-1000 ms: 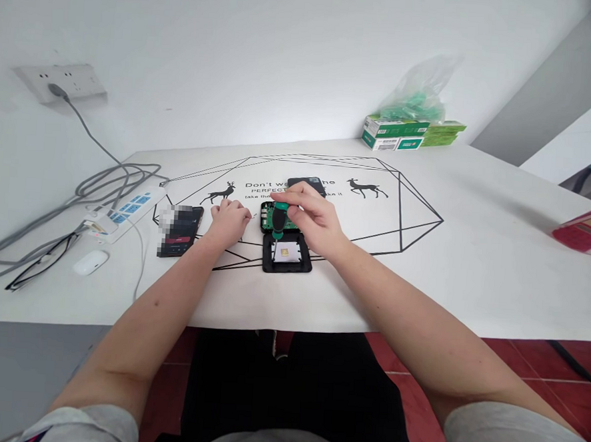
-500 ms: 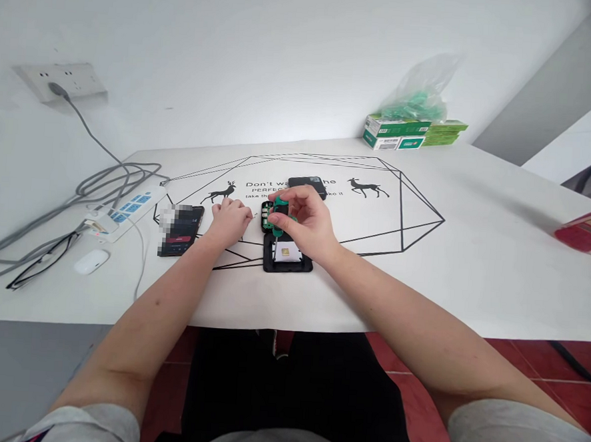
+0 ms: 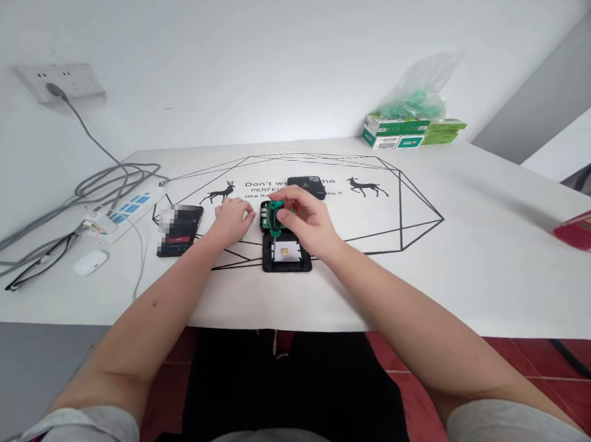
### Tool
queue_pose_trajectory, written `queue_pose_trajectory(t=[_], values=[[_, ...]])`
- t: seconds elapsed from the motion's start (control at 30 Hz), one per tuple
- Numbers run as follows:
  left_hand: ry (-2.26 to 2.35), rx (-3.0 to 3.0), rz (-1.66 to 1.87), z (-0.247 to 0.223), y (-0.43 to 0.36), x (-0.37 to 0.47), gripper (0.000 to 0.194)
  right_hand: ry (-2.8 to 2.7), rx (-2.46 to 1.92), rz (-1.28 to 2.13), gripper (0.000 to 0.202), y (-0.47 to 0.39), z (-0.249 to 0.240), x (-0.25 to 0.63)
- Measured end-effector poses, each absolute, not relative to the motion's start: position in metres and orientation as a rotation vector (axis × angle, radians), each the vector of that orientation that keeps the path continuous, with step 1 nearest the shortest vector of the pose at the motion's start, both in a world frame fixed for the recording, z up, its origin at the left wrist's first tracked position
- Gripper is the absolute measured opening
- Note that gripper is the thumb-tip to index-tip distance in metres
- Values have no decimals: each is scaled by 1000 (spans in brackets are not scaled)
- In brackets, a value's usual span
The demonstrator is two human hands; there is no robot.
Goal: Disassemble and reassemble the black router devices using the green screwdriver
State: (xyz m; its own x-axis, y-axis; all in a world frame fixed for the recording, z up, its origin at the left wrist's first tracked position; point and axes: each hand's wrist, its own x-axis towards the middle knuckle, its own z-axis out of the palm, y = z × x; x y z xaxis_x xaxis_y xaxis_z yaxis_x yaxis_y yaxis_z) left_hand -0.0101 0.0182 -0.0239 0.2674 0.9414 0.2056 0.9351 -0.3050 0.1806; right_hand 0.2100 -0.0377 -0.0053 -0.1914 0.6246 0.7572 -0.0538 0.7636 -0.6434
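Observation:
My right hand (image 3: 308, 220) grips a green-and-black screwdriver (image 3: 276, 214) by its handle. The shaft points down over an opened black device (image 3: 300, 268). A white rectangular piece (image 3: 288, 252) with a gold square lies in its near part. Green circuit board (image 3: 264, 214) shows in its far part, partly covered by my right hand. To the left of the device, my left hand (image 3: 233, 220) is just above the table with thumb and fingertips drawn together. Whether something small is between them I cannot make out. Behind my right hand lies a black flat panel (image 3: 308, 184).
At left lie a smartphone (image 3: 179, 230), a white earbud case (image 3: 91, 262), glasses (image 3: 42, 262) and a power strip (image 3: 136, 208) with coiled grey cable. Green-and-white boxes (image 3: 396, 130) under a plastic bag (image 3: 424, 89) stand at the back. A red package (image 3: 588, 229) sits far right.
My left hand's fingers have drawn together and lifted slightly off the table. The screwdriver has shifted slightly, and my right fingers have changed position on its handle. The device stays in place.

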Motion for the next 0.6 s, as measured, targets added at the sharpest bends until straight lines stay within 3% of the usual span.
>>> queue_pose_trajectory(t=[0.43, 0.6], values=[[1284, 2617, 741, -26, 20, -12, 16, -1543, -474, 864, 41, -37, -6, 197], [1195, 2618, 765, -27, 18, -10, 16, -1534, -633, 653, 38, -43, -2, 194]])
